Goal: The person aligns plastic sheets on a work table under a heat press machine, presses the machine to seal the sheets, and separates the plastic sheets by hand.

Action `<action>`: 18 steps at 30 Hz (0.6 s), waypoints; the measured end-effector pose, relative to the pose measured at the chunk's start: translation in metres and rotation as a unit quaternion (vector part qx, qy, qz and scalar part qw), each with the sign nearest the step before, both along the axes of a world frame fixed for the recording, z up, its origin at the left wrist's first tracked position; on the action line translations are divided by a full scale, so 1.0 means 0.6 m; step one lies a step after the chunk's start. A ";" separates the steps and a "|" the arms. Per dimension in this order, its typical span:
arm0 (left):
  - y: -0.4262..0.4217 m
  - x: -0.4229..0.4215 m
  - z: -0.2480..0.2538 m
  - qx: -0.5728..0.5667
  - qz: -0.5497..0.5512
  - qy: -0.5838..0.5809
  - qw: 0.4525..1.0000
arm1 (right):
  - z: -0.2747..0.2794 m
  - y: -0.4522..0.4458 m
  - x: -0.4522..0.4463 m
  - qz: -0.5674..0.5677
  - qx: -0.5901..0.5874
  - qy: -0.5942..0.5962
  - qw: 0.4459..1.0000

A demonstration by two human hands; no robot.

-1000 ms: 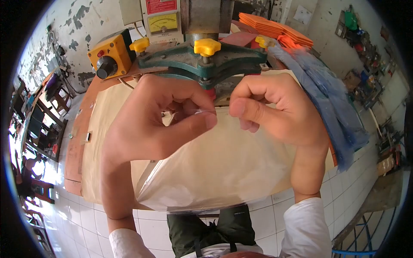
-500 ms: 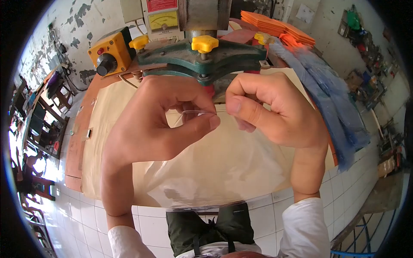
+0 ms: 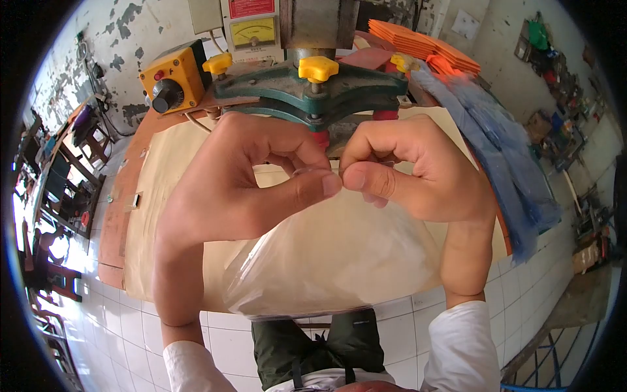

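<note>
A clear plastic sheet (image 3: 326, 261) hangs in a loose, shiny drape below my hands, over the tan board. My left hand (image 3: 255, 183) pinches its upper edge between thumb and forefinger. Right beside it, my right hand (image 3: 411, 170) is closed in a pinch too, with a bit of clear film showing behind its thumb. The two thumb tips meet or nearly meet in the middle. Just beyond my hands stands a green press head (image 3: 313, 91) with yellow star knobs (image 3: 318, 68) and red parts under it.
The tan board (image 3: 163, 215) covers most of the worktable. Back left is a yellow control box (image 3: 173, 78) with a black dial, near a yellow gauge (image 3: 253, 36). Orange folded pieces (image 3: 424, 47) lie back right, and blue translucent sheets (image 3: 490, 137) hang over the right edge.
My right hand's fingertips have closed in and come together with my left fingertips. The plastic sheet's folds have shifted and its drape looks more drawn up. The view has moved slightly.
</note>
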State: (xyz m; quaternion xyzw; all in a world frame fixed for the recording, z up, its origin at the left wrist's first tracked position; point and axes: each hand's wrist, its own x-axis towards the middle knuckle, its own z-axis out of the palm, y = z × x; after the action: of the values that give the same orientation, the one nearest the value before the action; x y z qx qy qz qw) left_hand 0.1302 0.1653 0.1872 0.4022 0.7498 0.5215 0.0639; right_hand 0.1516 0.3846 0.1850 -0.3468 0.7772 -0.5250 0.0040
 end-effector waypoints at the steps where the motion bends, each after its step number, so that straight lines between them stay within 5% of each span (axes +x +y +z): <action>1: 0.000 -0.002 -0.001 0.011 -0.026 0.033 0.999 | 0.002 0.002 -0.002 0.008 0.018 0.025 0.999; 3: -0.001 -0.005 -0.004 0.022 -0.052 0.064 0.996 | 0.008 0.008 0.000 0.016 0.036 0.049 0.998; 8: -0.008 0.000 0.010 0.008 -0.043 -0.073 0.996 | 0.022 0.022 0.011 -0.004 0.048 -0.005 0.999; 18: -0.005 -0.004 -0.006 0.013 -0.055 0.011 0.998 | 0.010 0.010 0.013 -0.005 0.002 0.034 0.999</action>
State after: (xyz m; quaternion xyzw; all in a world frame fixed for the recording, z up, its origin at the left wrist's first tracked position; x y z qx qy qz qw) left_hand 0.1279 0.1625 0.1836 0.4492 0.7205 0.5223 0.0792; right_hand 0.1594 0.3905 0.1911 -0.3606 0.7796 -0.5115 -0.0238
